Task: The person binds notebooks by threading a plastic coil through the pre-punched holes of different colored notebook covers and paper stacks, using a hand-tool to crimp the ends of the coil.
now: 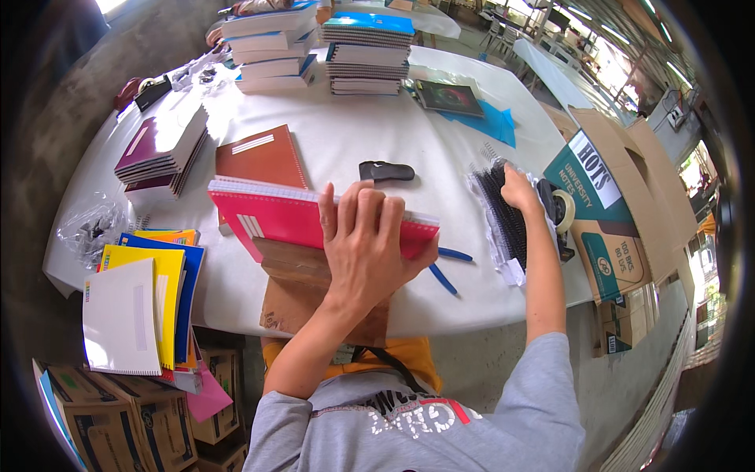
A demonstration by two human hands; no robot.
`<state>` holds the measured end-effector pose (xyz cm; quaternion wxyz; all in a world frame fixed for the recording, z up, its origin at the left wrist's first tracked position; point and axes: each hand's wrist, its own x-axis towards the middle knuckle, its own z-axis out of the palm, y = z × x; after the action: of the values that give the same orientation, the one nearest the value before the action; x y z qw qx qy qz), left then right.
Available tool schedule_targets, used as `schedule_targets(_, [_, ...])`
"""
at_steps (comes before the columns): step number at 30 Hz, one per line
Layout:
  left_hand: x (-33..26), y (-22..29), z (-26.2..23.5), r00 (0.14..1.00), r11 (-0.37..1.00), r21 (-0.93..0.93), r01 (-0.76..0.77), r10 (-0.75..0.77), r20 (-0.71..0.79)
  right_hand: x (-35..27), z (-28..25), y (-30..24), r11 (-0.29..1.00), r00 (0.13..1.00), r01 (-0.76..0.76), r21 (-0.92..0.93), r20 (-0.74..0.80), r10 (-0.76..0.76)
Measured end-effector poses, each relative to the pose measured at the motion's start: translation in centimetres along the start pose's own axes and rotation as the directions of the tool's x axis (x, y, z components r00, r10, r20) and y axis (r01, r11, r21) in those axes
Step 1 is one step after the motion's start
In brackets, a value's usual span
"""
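Note:
My left hand grips a red-covered notebook from above, thumb and fingers over its upper edge. A row of punched holes runs along that edge, and no coil shows in it. The notebook leans against a wooden block at the table's front edge. Over to the right, my right hand is closed on the far end of a black plastic binding coil in a pile of such coils. Its fingertips are partly hidden. Blue-handled pliers lie between my hands.
A brown notebook and a black pouch-like item lie beyond the red one. Stacked notebooks stand at the back, maroon ones at left. Colourful notebooks overhang the left edge. A tape dispenser and open carton flank the coils.

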<state>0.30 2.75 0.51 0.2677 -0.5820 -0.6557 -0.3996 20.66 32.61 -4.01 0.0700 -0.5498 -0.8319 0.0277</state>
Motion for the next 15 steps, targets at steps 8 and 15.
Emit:
schedule_targets(8, [0.6, -0.1, 0.1, 0.999, 1.0, -0.001, 0.004, -0.004, -0.032, -0.5, 0.8, 1.2, 0.977, 0.98, 0.197, 0.086, 0.01, -0.198])
schedule_targets(15, [0.0, 0.0, -1.1, 1.0, 1.0, -0.014, -0.011, 0.01, -0.021, -1.2, 6.8, -4.0, 0.995, 0.998, -0.039, 0.091, -0.054, 0.044])
